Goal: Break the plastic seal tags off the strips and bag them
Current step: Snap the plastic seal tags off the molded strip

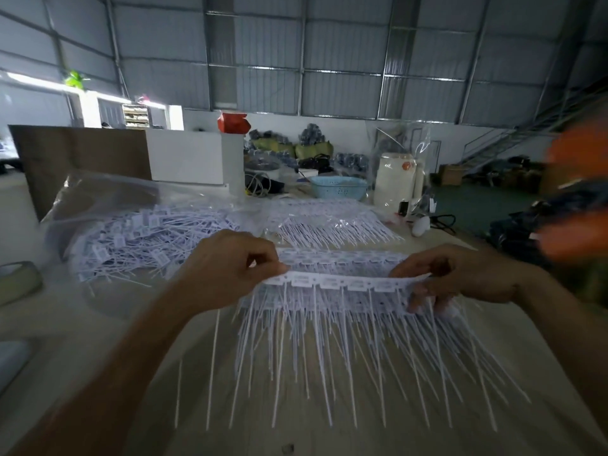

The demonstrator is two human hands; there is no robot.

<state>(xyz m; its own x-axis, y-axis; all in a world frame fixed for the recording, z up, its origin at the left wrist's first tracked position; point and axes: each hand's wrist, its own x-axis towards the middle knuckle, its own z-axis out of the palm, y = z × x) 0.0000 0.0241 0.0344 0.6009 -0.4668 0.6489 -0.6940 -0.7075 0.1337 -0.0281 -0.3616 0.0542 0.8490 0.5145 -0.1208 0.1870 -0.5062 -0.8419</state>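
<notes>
Up close, both hands hold one strip of seal tags [342,280] stretched between them: the left hand [227,268] pinches its left end, the right hand [460,274] grips its right end. Its thin tails hang over the counter [329,436]. Loose tags fill a clear bag [131,222] beyond the left hand.
</notes>
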